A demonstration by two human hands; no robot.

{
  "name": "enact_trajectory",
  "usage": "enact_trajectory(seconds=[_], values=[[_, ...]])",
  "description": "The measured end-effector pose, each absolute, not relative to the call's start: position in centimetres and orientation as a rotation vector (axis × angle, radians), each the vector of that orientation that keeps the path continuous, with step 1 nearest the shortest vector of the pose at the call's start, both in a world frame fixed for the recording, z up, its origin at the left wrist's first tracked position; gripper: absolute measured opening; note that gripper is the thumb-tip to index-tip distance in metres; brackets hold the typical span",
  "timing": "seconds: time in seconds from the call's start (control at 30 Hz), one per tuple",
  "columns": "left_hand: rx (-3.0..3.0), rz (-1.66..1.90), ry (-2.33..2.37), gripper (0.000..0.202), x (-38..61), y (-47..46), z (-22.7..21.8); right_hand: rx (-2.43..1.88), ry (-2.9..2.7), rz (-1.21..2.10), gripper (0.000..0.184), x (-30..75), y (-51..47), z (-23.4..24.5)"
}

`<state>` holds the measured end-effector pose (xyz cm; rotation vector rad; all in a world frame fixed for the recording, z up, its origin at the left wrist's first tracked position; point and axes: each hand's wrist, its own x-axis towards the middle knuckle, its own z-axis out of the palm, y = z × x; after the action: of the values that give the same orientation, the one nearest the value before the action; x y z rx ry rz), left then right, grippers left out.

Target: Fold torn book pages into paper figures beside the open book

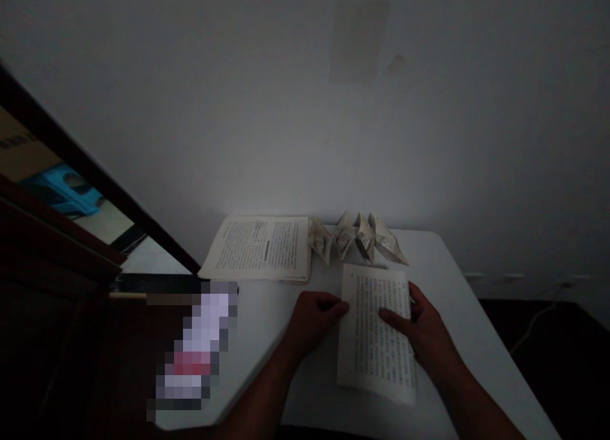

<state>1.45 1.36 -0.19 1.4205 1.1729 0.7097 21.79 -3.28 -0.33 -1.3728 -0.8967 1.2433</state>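
Observation:
A printed page [376, 357] is held upright-long between my two hands, a little above the white table. My left hand [317, 319] pinches its left edge between thumb and finger. On the opposite edge, my right hand [424, 329] grips the sheet, with the thumb lying on the print and the fingers behind it, partly hidden. Just beyond the page stand several folded paper boats [344, 236] in a row, made of similar printed paper. To their left lies a stack of loose printed pages or an open book [260, 249].
The white table [457, 300] stands against a grey wall [238, 109]. A blurred-out pale object [207, 325] lies at the table's left side. Farther left are a dark-framed mirror or opening [95, 166] and a blue plastic item [71, 189]. A cable [531, 325] hangs at the right.

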Motion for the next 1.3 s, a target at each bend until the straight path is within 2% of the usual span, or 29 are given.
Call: enact_trajectory(seconds=[0.3,0.5,0.7,0.93,1.3], values=[[1.427,0.707,1.191,0.025,1.5,1.4,-0.2,-1.391,-0.884,1.256,0.064,21.8,-3.4,-0.2],[1.397,0.714,1.203,0.026,1.6,1.4,-0.2,-1.292,-0.816,1.356,0.077,21.6,-3.1,0.1],[1.371,0.709,1.230,0.026,1.6,1.5,-0.2,-1.247,-0.846,1.414,0.064,21.2,-2.6,0.8],[1.385,0.723,1.251,0.022,1.6,1.4,0.0,-1.301,-0.861,1.323,0.064,21.3,-2.2,0.2],[1.389,0.775,1.332,0.024,1.1,1.6,-0.1,-1.341,-0.791,1.379,0.100,22.6,-2.6,-0.1]])
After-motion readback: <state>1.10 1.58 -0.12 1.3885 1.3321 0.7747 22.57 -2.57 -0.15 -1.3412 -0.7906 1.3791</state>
